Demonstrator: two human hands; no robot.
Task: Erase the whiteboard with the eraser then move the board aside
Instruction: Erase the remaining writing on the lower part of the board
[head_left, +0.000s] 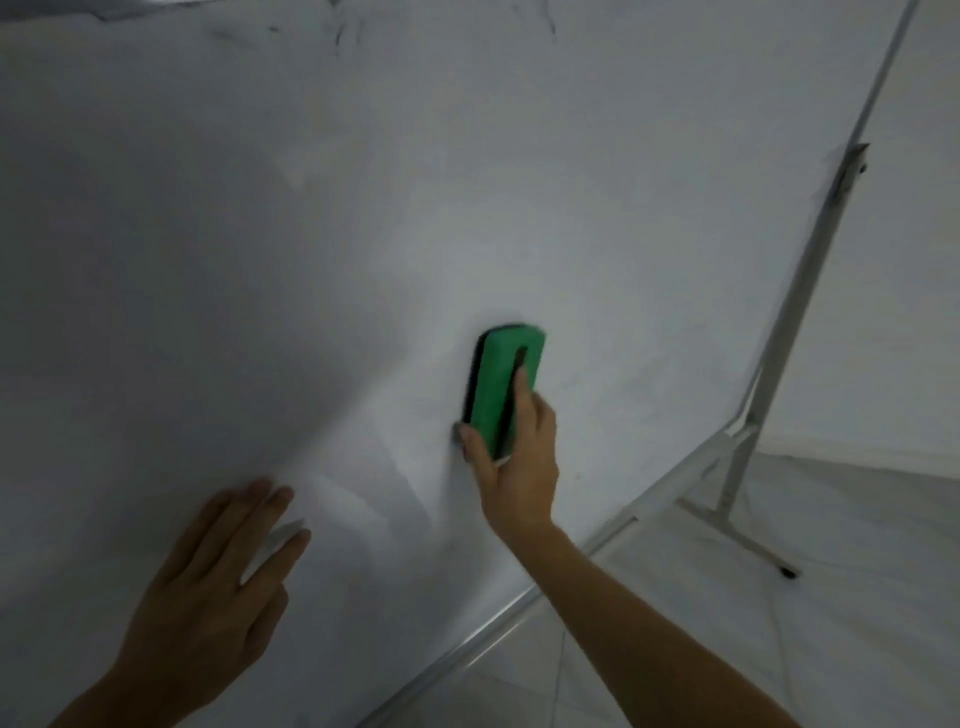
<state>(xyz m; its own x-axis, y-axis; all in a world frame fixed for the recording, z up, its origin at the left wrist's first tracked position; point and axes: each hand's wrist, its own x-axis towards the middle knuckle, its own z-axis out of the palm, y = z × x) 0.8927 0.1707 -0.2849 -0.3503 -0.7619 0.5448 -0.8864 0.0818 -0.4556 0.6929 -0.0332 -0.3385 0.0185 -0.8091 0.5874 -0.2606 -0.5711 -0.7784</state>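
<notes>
A large whiteboard (322, 249) fills most of the view, tilted, with faint dark marker smudges near its top edge. A green eraser (498, 384) with a dark pad is pressed flat on the board right of centre. My right hand (519, 467) grips the eraser from below, fingers wrapped around its lower end. My left hand (208, 587) lies flat on the board at the lower left with the fingers spread, holding nothing.
The board's metal frame (519, 603) runs along its lower edge. A grey metal stand leg (795, 291) rises at the right, with a foot bar (737, 535) on the pale tiled floor (779, 649). A white wall is behind.
</notes>
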